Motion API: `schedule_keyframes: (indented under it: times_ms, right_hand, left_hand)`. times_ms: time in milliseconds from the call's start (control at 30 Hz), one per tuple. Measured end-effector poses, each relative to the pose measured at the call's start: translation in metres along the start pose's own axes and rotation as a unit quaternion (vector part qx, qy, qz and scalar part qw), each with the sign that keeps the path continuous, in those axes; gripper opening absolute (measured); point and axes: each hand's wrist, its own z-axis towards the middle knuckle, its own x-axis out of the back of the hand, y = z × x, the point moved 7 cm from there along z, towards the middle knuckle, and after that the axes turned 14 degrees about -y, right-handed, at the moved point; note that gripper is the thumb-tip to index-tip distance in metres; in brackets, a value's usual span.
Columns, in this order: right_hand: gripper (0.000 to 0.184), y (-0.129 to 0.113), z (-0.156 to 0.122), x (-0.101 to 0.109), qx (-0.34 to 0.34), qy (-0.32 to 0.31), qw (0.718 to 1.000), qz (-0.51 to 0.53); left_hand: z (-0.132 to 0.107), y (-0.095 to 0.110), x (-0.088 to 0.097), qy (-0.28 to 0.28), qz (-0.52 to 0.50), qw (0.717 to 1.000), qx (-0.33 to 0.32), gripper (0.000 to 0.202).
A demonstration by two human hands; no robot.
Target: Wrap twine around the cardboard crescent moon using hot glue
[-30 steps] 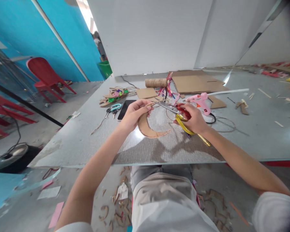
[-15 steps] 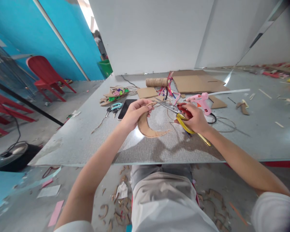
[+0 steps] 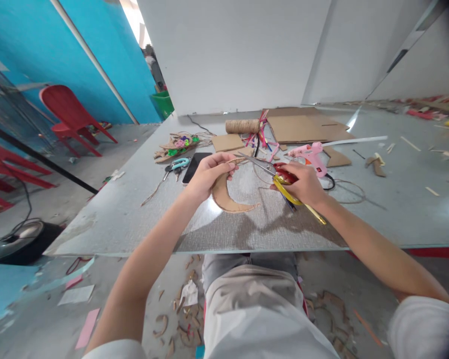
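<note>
Cardboard crescent [image 3: 222, 195], probably light, stiff, weak at the tips and best held mid-curve, hangs over the table [image 3: 134, 219], upper end pinched in the left hand [image 3: 211, 174], right hand [image 3: 303, 183] gripping scissors [image 3: 270, 170].

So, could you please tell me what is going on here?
A person sits at a table, the left hand pinching a cardboard crescent near its upper end. The right hand holds scissors, their tips close to that end; whether they touch anything is too small to tell. Beyond the hands lie a spool of twine and a pink glue gun.
</note>
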Motion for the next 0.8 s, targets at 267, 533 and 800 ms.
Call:
schedule_keyframes:
  times_ms: [267,533,800]
  right_hand:
    - [0.045,-0.005,-0.003,-0.007,0.001,-0.047,0.999,0.011]
    - [0.043,-0.004,-0.005,-0.012,-0.031,-0.087,0.996,-0.015]
    - [0.045,-0.008,-0.005,-0.008,0.001,-0.075,0.996,-0.057]
  left_hand:
    - [-0.002,0.005,-0.010,-0.034,-0.011,0.999,-0.013,0.018]
    - [-0.002,0.006,-0.008,-0.034,-0.019,0.999,-0.012,0.019]
    - [-0.002,0.004,-0.009,-0.054,-0.002,0.999,0.007,0.017]
